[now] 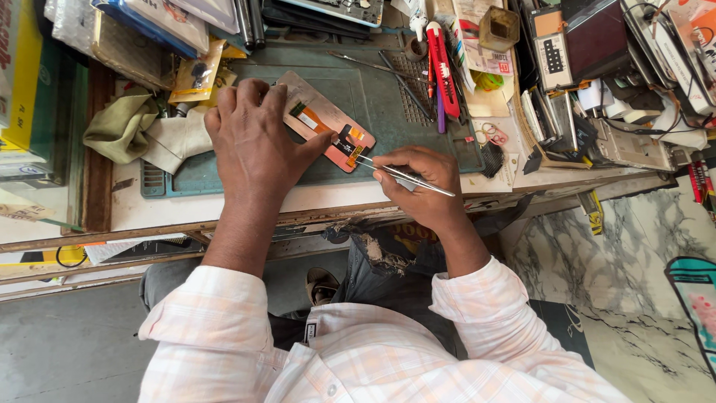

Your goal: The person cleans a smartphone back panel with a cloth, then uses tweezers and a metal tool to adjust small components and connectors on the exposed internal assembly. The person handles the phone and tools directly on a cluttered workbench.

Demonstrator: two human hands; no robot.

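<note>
I look down on a crowded bench with a green work mat in its middle, and I take this mat as my landmark. On the mat lies a flat phone panel, its long axis running diagonally from the far left of the mat to the near middle. My left hand presses flat on the far-left part of the panel, fingers spread, gripping nothing. My right hand is at the near edge of the mat, its grip closed on thin metal tweezers. The tweezers point left and a little away from me, and their tips touch the black and orange flex part at the near end of the panel. So the right hand is the nearer one to this part.

Right of the mat stands a red cutter among pens; left of the mat lies a folded cloth. Nothing stands between tweezers and panel.
</note>
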